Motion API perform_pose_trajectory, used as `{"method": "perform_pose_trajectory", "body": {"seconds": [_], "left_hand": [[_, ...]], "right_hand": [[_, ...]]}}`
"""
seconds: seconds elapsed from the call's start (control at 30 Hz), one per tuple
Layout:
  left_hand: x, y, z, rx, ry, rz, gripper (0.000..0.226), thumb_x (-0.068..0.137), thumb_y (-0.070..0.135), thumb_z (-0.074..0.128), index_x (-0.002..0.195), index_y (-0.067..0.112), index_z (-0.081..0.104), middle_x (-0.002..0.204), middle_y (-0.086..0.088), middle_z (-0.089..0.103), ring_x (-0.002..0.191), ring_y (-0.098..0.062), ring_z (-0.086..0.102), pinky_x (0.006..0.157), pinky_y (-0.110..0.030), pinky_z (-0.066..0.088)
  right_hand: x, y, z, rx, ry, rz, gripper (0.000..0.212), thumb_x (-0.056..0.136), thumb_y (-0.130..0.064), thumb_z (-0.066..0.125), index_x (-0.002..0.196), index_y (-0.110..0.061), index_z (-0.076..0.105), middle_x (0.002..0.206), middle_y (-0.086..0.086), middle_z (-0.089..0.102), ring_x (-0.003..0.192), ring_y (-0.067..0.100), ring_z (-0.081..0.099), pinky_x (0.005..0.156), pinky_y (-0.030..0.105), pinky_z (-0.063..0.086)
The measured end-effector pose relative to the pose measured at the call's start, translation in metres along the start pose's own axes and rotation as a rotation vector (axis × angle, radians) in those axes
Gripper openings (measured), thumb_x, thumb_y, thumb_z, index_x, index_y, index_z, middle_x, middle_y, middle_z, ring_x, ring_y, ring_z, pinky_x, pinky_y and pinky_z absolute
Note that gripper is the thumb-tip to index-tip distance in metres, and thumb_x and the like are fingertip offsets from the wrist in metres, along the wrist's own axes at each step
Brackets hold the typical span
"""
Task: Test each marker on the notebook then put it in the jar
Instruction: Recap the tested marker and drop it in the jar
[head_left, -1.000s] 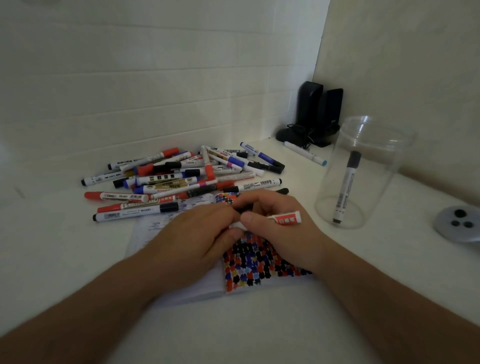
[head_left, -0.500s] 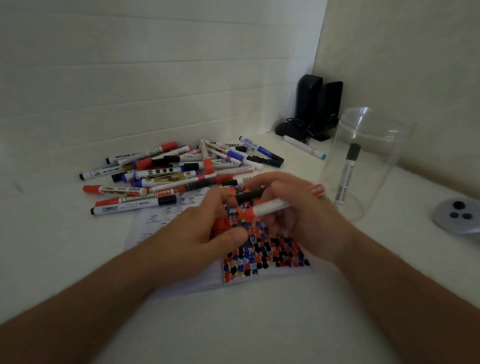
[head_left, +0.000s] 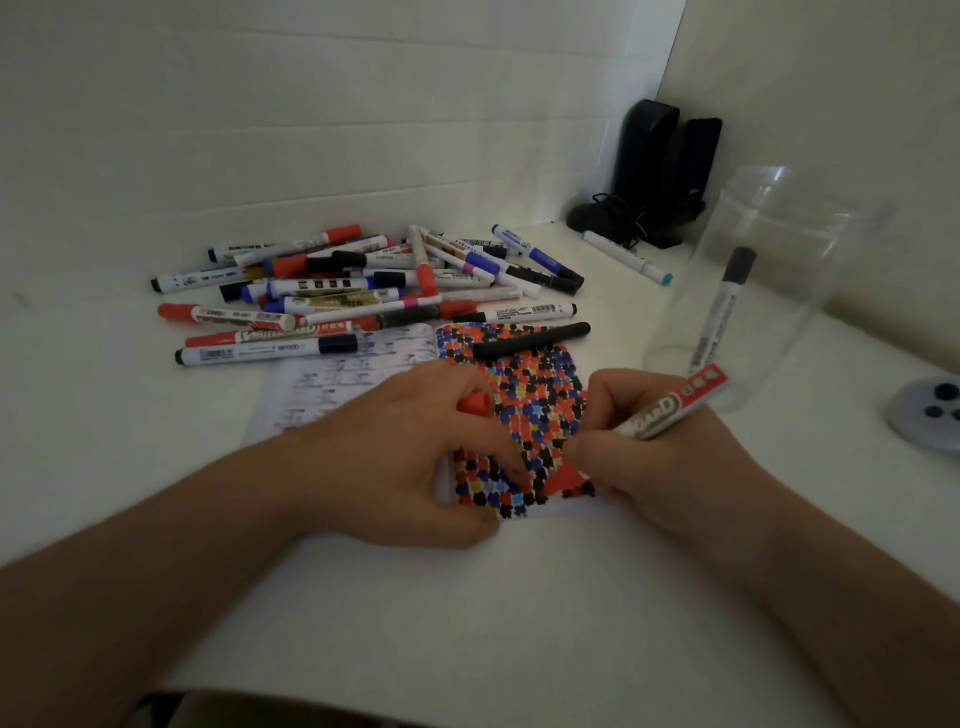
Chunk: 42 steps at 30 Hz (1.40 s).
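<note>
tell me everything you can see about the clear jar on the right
The jar is a tall, clear cylinder, plastic by its look, standing upright and open-topped on the white table, right of the notebook. One marker with a white barrel and dark cap leans inside it, cap up. The right hand writes just in front of it with a red-labelled marker whose back end overlaps the jar's base in this view; whether they touch is unclear.

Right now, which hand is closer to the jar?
Right. The right hand, gripping the red marker, sits just in front of the jar; the left hand rests on the notebook, farther left.
</note>
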<state>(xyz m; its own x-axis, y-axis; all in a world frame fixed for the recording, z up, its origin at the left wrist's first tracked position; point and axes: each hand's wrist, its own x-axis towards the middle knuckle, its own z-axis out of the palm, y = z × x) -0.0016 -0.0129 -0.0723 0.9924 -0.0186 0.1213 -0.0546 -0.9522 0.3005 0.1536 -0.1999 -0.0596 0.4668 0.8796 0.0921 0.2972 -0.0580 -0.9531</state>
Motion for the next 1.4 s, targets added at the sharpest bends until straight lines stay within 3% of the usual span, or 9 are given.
{"method": "perform_pose_trajectory", "body": {"seconds": [0.07, 0.27, 0.37, 0.67, 0.8, 1.17, 1.27, 1.4], "left_hand": [[0.0011, 0.0002, 0.0006, 0.007, 0.007, 0.001, 0.042, 0.077, 0.066, 0.064, 0.118, 0.056, 0.062, 0.107, 0.028, 0.033, 0.106, 0.002, 0.038, 0.08, -0.018, 0.031], [0.0015, -0.0013, 0.0002, 0.013, 0.005, 0.002, 0.042, 0.077, 0.065, 0.067, 0.118, 0.057, 0.062, 0.109, 0.029, 0.032, 0.11, 0.005, 0.037, 0.08, -0.014, 0.028], [0.0017, -0.0016, 0.0004, 0.017, -0.007, -0.009, 0.044, 0.076, 0.069, 0.064, 0.119, 0.058, 0.06, 0.108, 0.028, 0.032, 0.108, 0.002, 0.037, 0.08, -0.018, 0.031], [0.0018, -0.0003, -0.0006, 0.014, -0.015, -0.024, 0.042, 0.076, 0.069, 0.063, 0.117, 0.058, 0.06, 0.107, 0.027, 0.033, 0.106, -0.002, 0.039, 0.08, -0.02, 0.033], [0.0019, -0.0001, -0.0008, 0.004, -0.017, -0.024, 0.041, 0.077, 0.067, 0.064, 0.117, 0.057, 0.061, 0.105, 0.025, 0.034, 0.104, 0.0, 0.038, 0.079, -0.02, 0.032], [0.0017, 0.0, -0.0003, -0.001, -0.011, -0.026, 0.04, 0.075, 0.066, 0.064, 0.115, 0.058, 0.062, 0.106, 0.024, 0.036, 0.104, -0.002, 0.04, 0.08, -0.02, 0.034], [0.0018, 0.0002, -0.0004, -0.004, -0.014, -0.028, 0.041, 0.075, 0.067, 0.063, 0.115, 0.058, 0.062, 0.106, 0.025, 0.035, 0.105, 0.0, 0.039, 0.08, -0.018, 0.033], [0.0018, 0.0011, -0.0012, -0.01, -0.024, -0.041, 0.042, 0.075, 0.069, 0.06, 0.116, 0.059, 0.061, 0.107, 0.02, 0.038, 0.104, -0.003, 0.04, 0.081, -0.023, 0.039]], "right_hand": [[-0.002, 0.0005, 0.0035, -0.086, 0.011, 0.0, 0.036, 0.081, -0.001, 0.076, 0.055, -0.018, 0.056, 0.05, 0.001, 0.057, 0.044, 0.011, 0.051, 0.044, 0.021, 0.041], [-0.0028, 0.0033, 0.0038, -0.103, 0.016, 0.028, 0.033, 0.081, -0.003, 0.076, 0.057, -0.014, 0.055, 0.051, 0.009, 0.059, 0.041, 0.016, 0.055, 0.043, 0.022, 0.043], [-0.0027, 0.001, 0.0068, -0.123, 0.017, 0.042, 0.028, 0.078, -0.015, 0.077, 0.059, -0.013, 0.057, 0.051, 0.007, 0.061, 0.041, 0.015, 0.057, 0.043, 0.021, 0.043], [-0.0031, -0.0024, 0.0099, -0.173, 0.043, 0.055, 0.026, 0.082, -0.001, 0.071, 0.062, -0.005, 0.054, 0.049, 0.005, 0.059, 0.039, 0.011, 0.052, 0.042, 0.02, 0.043], [-0.0022, -0.0002, 0.0063, -0.142, 0.038, 0.057, 0.034, 0.085, 0.005, 0.071, 0.06, -0.011, 0.054, 0.05, 0.009, 0.06, 0.04, 0.015, 0.053, 0.043, 0.02, 0.042], [-0.0028, 0.0013, 0.0088, -0.178, 0.025, 0.009, 0.033, 0.081, -0.006, 0.076, 0.06, -0.009, 0.051, 0.049, 0.006, 0.056, 0.04, 0.011, 0.051, 0.043, 0.022, 0.043], [-0.0013, 0.0021, 0.0077, -0.132, 0.028, 0.032, 0.023, 0.072, -0.014, 0.068, 0.06, -0.008, 0.049, 0.049, 0.008, 0.056, 0.041, 0.014, 0.05, 0.043, 0.022, 0.042], [-0.0004, 0.0049, 0.0051, -0.103, 0.016, 0.042, 0.033, 0.086, -0.002, 0.074, 0.062, -0.007, 0.051, 0.049, 0.004, 0.058, 0.04, 0.012, 0.052, 0.044, 0.017, 0.042]]}}
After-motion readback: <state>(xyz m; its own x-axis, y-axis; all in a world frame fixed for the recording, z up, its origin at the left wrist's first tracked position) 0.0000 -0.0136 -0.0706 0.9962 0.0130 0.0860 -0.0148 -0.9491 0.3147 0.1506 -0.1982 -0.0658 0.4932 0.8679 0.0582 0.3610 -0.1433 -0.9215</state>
